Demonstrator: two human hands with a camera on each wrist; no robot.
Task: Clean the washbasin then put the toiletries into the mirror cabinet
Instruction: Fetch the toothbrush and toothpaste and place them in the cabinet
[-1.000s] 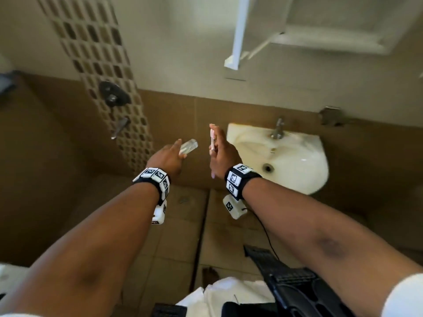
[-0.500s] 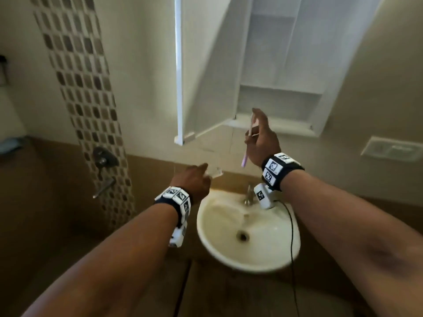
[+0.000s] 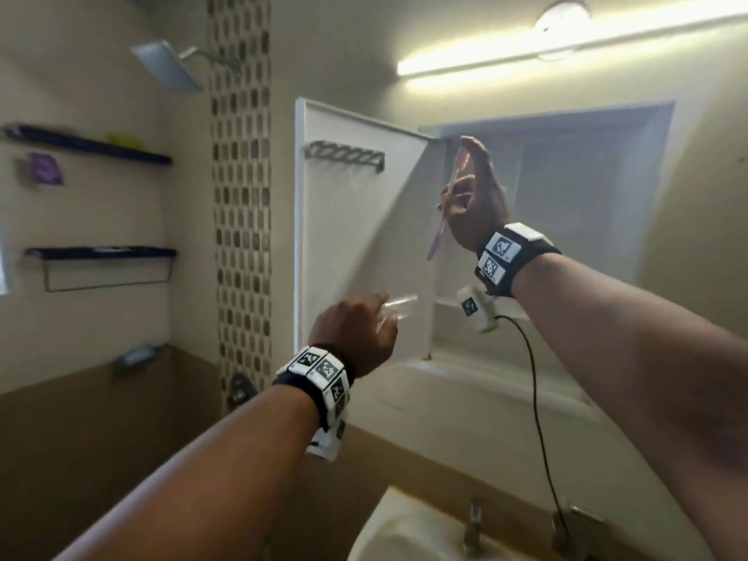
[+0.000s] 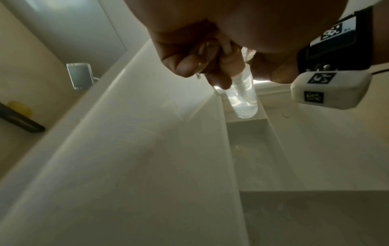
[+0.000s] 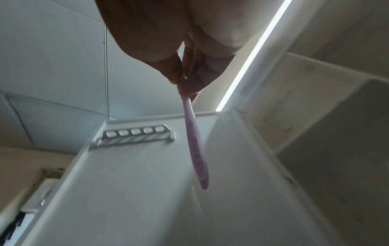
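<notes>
The mirror cabinet (image 3: 566,188) in front of me stands open, with its white inner shelf (image 3: 444,304) running across the lower part of the box. Left of the cabinet I see two dark wall shelves, one above the other. The upper shelf (image 3: 89,145) carries something yellow (image 3: 121,137), too blurred for me to name, and a pale flat thing (image 3: 107,249) lies on the lower shelf (image 3: 101,253). Below the cabinet sits the washbasin (image 3: 404,532), its tap (image 3: 471,524) standing on the back rim

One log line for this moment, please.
step: stowing toiletries | left hand: holds clear plastic bottle | right hand: pinches pink toothbrush | white mirror cabinet: door open
</notes>
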